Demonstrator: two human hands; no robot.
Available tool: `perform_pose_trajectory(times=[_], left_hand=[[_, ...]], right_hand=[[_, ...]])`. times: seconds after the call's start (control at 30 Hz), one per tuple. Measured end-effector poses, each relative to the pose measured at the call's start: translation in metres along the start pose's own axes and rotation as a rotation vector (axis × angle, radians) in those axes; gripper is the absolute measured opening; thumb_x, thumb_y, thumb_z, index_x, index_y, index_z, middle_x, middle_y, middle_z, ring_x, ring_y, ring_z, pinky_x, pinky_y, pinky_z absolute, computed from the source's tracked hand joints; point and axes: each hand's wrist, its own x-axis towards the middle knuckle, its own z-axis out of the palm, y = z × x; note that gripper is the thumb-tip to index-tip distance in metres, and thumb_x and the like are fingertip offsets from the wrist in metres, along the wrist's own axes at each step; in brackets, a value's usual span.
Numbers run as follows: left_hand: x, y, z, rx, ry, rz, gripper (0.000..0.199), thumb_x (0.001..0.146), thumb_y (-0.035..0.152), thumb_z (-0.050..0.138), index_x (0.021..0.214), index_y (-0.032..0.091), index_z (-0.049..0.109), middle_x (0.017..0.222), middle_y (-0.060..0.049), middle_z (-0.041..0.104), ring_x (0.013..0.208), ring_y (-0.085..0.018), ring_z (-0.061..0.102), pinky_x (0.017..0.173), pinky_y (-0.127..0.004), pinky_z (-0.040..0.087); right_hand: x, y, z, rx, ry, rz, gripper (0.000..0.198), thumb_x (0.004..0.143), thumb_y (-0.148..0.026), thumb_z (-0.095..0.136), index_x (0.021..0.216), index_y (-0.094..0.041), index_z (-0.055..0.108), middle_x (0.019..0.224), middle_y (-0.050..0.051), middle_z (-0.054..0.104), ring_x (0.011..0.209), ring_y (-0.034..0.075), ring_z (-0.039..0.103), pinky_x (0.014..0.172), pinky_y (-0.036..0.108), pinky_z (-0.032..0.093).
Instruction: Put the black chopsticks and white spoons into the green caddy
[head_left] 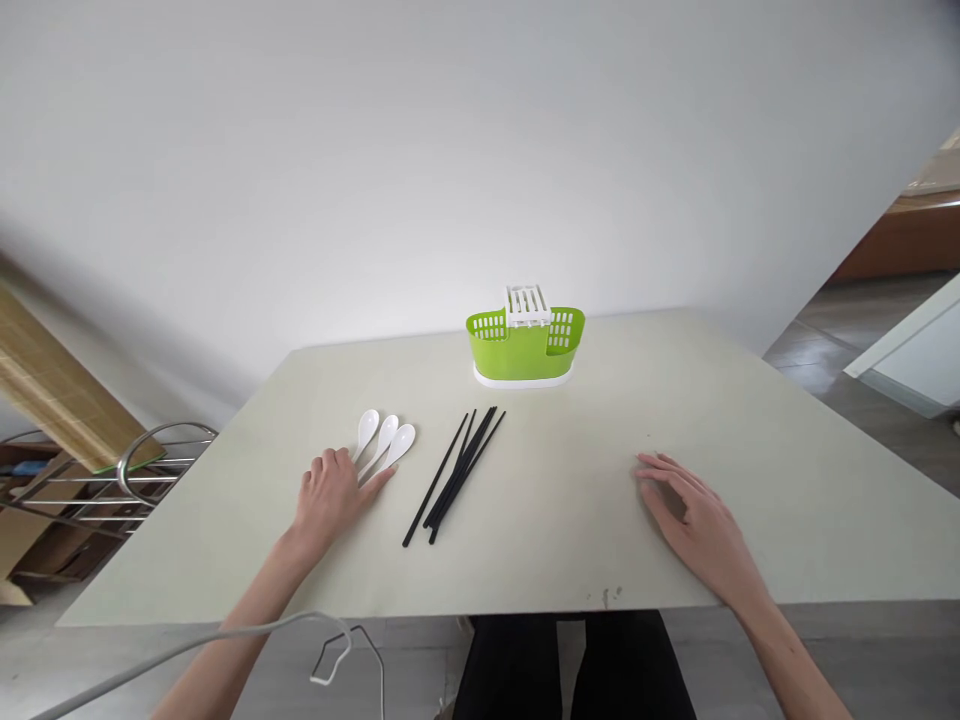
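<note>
Three white spoons (387, 436) lie fanned out on the left of the table, bowls pointing away from me. My left hand (328, 498) is over their handles, fingers curled down on one side and thumb stretched along the other. The handle ends are hidden under it. Just right of the spoons lies a loose bundle of black chopsticks (459, 476), several of them crossing, with one a little apart. My right hand (694, 520) rests on the right part of the table, holding nothing, its fingers slightly bent and the thumb apart.
A green basket (517, 352) with a white base and a white slatted piece (528, 306) stands at the back, near the wall. A grey cable (247, 630) crosses over my left forearm. Left of the table are a metal rack (97, 500) and a bamboo-like panel (67, 385).
</note>
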Motion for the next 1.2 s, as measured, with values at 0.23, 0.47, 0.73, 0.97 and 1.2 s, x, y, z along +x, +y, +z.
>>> perform_pose_trajectory(times=[0.23, 0.47, 0.73, 0.97, 1.2], left_hand=[[0.010, 0.022, 0.004, -0.025, -0.087, 0.011, 0.049, 0.108, 0.049, 0.027, 0.113, 0.011, 0.058, 0.107, -0.023, 0.070, 0.098, -0.036, 0.070, 0.078, -0.043, 0.055], [0.016, 0.032, -0.010, -0.011, -0.204, 0.057, 0.044, 0.111, 0.036, 0.017, 0.110, 0.013, 0.054, 0.099, -0.018, 0.073, 0.088, -0.033, 0.074, 0.070, -0.040, 0.051], [0.003, 0.124, -0.056, -0.129, -0.115, 0.284, 0.045, 0.113, 0.040, 0.016, 0.109, 0.017, 0.054, 0.091, -0.015, 0.075, 0.083, -0.031, 0.076, 0.069, -0.036, 0.049], [-0.006, 0.217, -0.048, -0.081, -0.165, 0.453, 0.041, 0.112, 0.032, 0.025, 0.119, 0.010, 0.059, 0.096, -0.021, 0.075, 0.094, -0.035, 0.077, 0.074, -0.039, 0.054], [-0.014, 0.239, -0.041, -0.073, -0.125, 0.464, 0.034, 0.111, 0.026, 0.032, 0.118, 0.009, 0.060, 0.100, -0.021, 0.073, 0.096, -0.033, 0.077, 0.074, -0.038, 0.056]], right_hand=[[-0.001, 0.000, 0.001, 0.009, 0.007, 0.002, 0.035, 0.102, -0.054, 0.047, 0.114, -0.032, 0.071, 0.146, 0.003, 0.067, 0.147, 0.032, 0.050, 0.116, 0.057, 0.044], [0.001, 0.001, 0.002, 0.013, -0.004, 0.001, 0.035, 0.102, -0.053, 0.046, 0.116, -0.033, 0.070, 0.147, 0.002, 0.066, 0.148, 0.032, 0.049, 0.113, 0.057, 0.047], [0.003, -0.002, 0.002, 0.017, 0.024, -0.035, 0.032, 0.103, -0.050, 0.046, 0.114, -0.032, 0.071, 0.144, 0.003, 0.068, 0.146, 0.032, 0.051, 0.116, 0.059, 0.043], [0.007, -0.005, 0.003, 0.032, 0.039, -0.015, 0.027, 0.103, -0.043, 0.049, 0.112, -0.030, 0.071, 0.144, 0.003, 0.068, 0.147, 0.030, 0.051, 0.118, 0.057, 0.041], [0.010, -0.006, 0.003, 0.044, 0.076, -0.023, 0.026, 0.102, -0.042, 0.049, 0.110, -0.030, 0.071, 0.141, 0.004, 0.071, 0.145, 0.030, 0.052, 0.117, 0.057, 0.041]])
